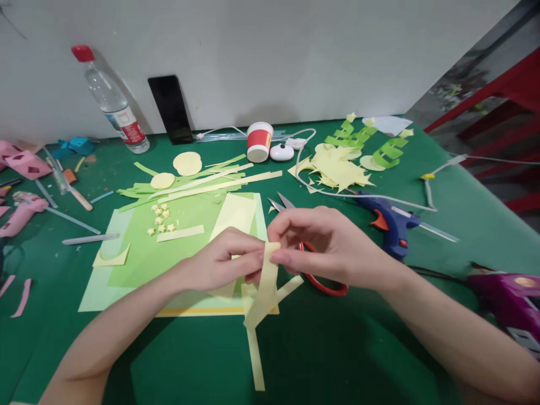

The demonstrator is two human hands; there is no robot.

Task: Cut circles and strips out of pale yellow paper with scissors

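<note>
My left hand (223, 259) and my right hand (324, 242) meet above the green table, both pinching a pale yellow paper strip (266, 292). The strip is folded at the fingertips and its loose ends hang down toward the table's near edge. Just behind my left hand lie stacked green and yellow paper sheets (169, 247) with several small folded paper stars (161, 216) on them. Red-handled scissors (320, 281) lie on the table under my right hand, partly hidden by it.
A pile of cut green and yellow strips (198, 183) and yellow discs lie behind the sheets. A blue glue gun (390, 222), a purple glue gun (510, 298), a pink glue gun (21, 211), a water bottle (112, 104), a phone (171, 109), a red cup (259, 142) and green paper cutouts (363, 143) surround the work area.
</note>
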